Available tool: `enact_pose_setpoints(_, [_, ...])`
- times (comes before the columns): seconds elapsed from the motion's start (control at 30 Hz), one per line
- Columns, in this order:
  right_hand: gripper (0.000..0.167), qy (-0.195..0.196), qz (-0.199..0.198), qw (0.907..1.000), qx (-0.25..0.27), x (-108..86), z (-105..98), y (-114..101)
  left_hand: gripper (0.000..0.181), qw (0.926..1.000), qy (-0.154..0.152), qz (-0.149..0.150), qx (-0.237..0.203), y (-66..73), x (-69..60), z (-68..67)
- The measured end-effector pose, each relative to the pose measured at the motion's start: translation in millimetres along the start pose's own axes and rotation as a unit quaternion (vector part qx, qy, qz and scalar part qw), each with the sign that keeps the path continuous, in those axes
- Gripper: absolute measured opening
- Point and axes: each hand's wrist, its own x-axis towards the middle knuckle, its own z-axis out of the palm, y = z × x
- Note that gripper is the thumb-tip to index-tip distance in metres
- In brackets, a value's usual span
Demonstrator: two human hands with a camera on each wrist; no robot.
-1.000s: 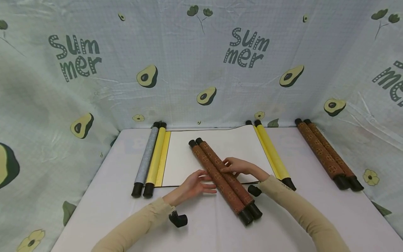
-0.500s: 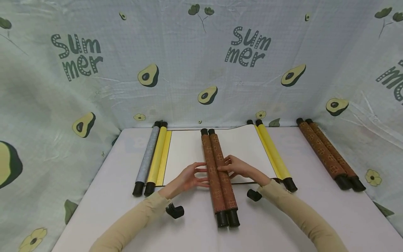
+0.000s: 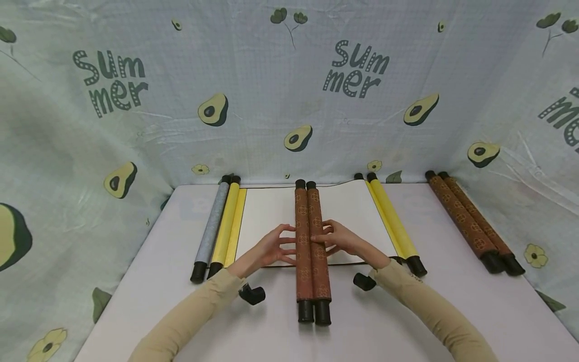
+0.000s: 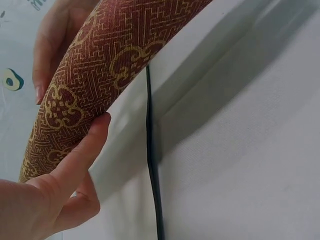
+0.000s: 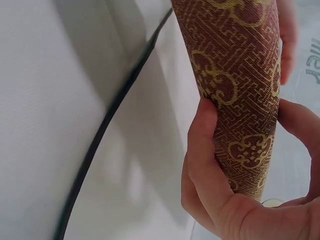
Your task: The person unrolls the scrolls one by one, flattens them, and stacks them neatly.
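A brown-red brocade scroll (image 3: 302,246), its two rolls side by side with black end knobs, is held above the table, pointing away from me. At its left side my left hand (image 3: 271,247) holds the left roll with spread fingers; one fingertip presses the underside in the left wrist view. My right hand (image 3: 343,238) grips the right roll, fingers and thumb on either side of the patterned cloth (image 5: 240,75) in the right wrist view. Beneath lies an unrolled scroll with a blank white sheet (image 3: 267,211) and yellow rolled ends (image 3: 395,221).
A grey-blue roll (image 3: 211,223) lies against the yellow roll (image 3: 226,221) at left. Another brown scroll (image 3: 466,221) rests at the table's right side. Patterned cloth walls (image 3: 253,60) surround the table. Black wrist devices (image 3: 251,294) sit below both wrists.
The brown scroll has turned from a slant to nearly straight away from me, its near end swinging left. Both hands have kept hold of it, the left shifting slightly up and left.
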Motion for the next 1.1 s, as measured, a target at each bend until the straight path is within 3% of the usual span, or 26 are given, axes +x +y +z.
enact_pose_setpoints(0.17, [0.076,0.007,0.001,0.9999,0.007,-0.6,2,-5,0.051,0.9997,0.004,0.004,0.023,3.1,1.5,-0.1])
enact_pose_setpoints(0.37, [0.077,0.046,0.01,0.9988,-0.013,3.0,9,-5,0.055,0.9985,0.005,0.008,0.055,7.5,6.9,0.2])
enact_pose_setpoints(0.57, [0.081,0.079,0.012,0.9966,-0.022,5.2,14,-5,0.05,0.9947,0.043,0.019,0.091,8.9,8.8,3.7])
enact_pose_setpoints(0.87, [0.082,0.088,0.013,0.9956,-0.027,5.0,18,-9,0.041,0.9877,0.065,0.026,0.14,10.5,8.7,6.7])
enact_pose_setpoints(1.1, [0.083,0.082,0.015,0.9964,-0.015,3.7,18,-11,0.045,0.9863,0.083,0.017,0.142,9.0,11.0,4.6])
